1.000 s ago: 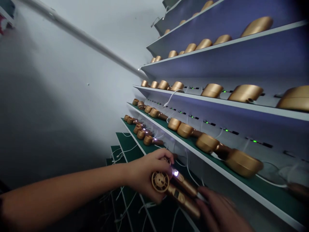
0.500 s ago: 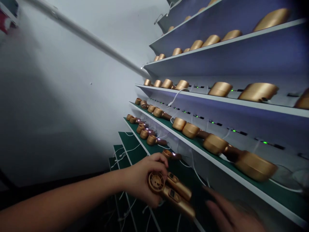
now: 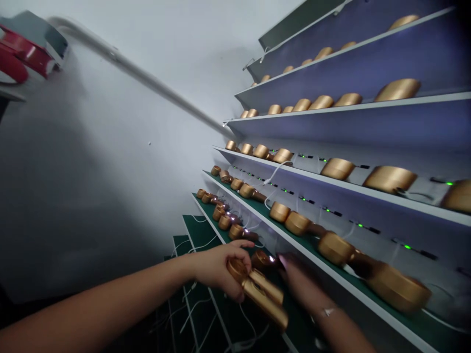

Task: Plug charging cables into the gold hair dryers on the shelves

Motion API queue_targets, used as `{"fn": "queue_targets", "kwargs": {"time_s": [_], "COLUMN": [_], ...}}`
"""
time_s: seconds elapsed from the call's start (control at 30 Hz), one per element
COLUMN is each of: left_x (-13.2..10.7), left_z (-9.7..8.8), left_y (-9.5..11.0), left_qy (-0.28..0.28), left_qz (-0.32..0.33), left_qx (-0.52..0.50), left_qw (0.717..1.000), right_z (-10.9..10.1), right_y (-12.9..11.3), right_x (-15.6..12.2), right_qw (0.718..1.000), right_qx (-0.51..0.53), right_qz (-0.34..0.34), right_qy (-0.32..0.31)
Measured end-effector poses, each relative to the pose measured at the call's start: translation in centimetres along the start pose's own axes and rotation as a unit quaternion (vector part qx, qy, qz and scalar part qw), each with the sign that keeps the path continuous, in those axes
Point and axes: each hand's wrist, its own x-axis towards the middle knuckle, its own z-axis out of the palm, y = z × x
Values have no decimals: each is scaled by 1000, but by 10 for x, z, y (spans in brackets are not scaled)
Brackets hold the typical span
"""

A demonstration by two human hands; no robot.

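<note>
My left hand (image 3: 221,267) is closed around the round heads of two gold handheld fans (image 3: 267,304), whose handles stick out side by side toward the lower right. My right hand (image 3: 292,272) is at the handle end of another gold handheld fan (image 3: 260,259), which lies on a green-topped shelf. Its fingers are blurred and partly hidden, so their grip does not show clearly. Just beyond, more gold handheld fans (image 3: 235,231) lie in a row on the same shelf, handles toward the back.
Tiered shelves (image 3: 253,201) rise on the right, holding many gold fans (image 3: 334,247) with white cables and green-lit plugs (image 3: 360,225). Loose white cables (image 3: 198,304) hang over the lower shelves. A pipe (image 3: 147,83) runs along the left wall, near a red object (image 3: 27,51).
My right hand has moved up and inward from the lower right to the fan on the shelf. My left hand still holds its two fans, now tilted differently. The camera view has tipped upward.
</note>
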Motion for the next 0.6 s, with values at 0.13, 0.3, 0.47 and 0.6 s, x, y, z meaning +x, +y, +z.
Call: {"fn": "queue_targets", "kwargs": {"time_s": [0.13, 0.3, 0.47, 0.6], "left_x": [1, -4, -8, -5], "left_z": [-7, -17, -19, -20], "left_y": [5, 1, -1, -2], "left_qy": [-18, -17, -21, -28], "left_qz": [-6, 45, 82, 70], "left_qx": [47, 77, 91, 89], "left_qw": [999, 996, 992, 993], "right_z": [2, -6, -10, 4], "right_y": [16, 16, 7, 19], "right_x": [-1, -5, -7, -5], "right_qw": [999, 975, 949, 983], "right_qx": [-33, -164, -244, -120], "right_qz": [-38, -90, -105, -56], "right_qy": [-1, 121, 172, 126]}}
